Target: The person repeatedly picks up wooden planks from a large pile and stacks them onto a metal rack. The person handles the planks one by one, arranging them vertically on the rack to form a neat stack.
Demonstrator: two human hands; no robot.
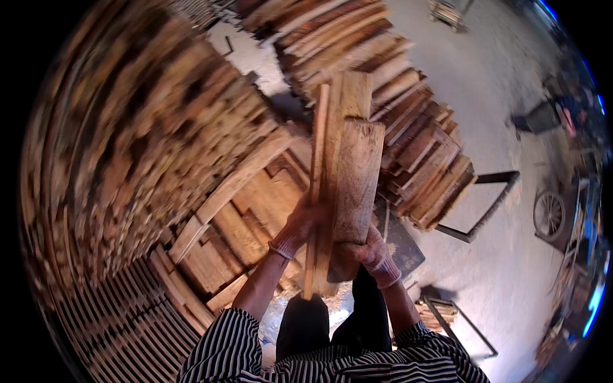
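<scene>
A bundle of rough wooden boards point(359, 172) is held upright-lengthwise in front of my body, above my legs. My left hand point(305, 223), in a knit work glove, grips the left side of the bundle, next to a narrow strip of wood point(319, 137). On the other side my right hand point(375, 250), also gloved, is closed round the lower right part of the boards. The boards hide some fingers of both hands. Below and left of the bundle, more boards point(239, 226) lie flat in a stack.
A tall wall of stacked lumber point(147, 140) fills the left, blurred. Another long stack point(415, 134) runs from the top to the right, with a black metal frame point(491, 201) at its end. A spoked wheel point(549, 214) and a person point(543, 118) are farther right on the concrete floor point(472, 83).
</scene>
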